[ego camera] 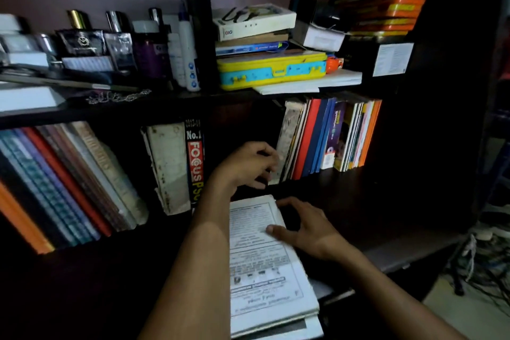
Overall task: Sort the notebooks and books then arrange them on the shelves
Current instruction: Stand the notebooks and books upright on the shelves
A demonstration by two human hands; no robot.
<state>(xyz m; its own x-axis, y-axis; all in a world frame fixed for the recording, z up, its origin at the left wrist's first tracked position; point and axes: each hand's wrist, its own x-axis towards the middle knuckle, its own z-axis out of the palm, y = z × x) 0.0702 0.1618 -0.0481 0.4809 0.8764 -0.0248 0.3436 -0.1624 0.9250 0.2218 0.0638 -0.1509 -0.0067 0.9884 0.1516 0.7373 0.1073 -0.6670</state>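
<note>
Mid-sort, shelves mostly filled.
My left hand (pixel 249 164) fingers curl at the upright notebooks (pixel 328 135); right hand (pixel 306 226) presses flat on the unshelved booklet stack (pixel 262 265).

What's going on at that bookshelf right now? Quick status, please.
Left hand curled at the leaning end book of the upright row. Right hand resting on the printed book lying flat on the shelf. Nothing blocking.
</note>
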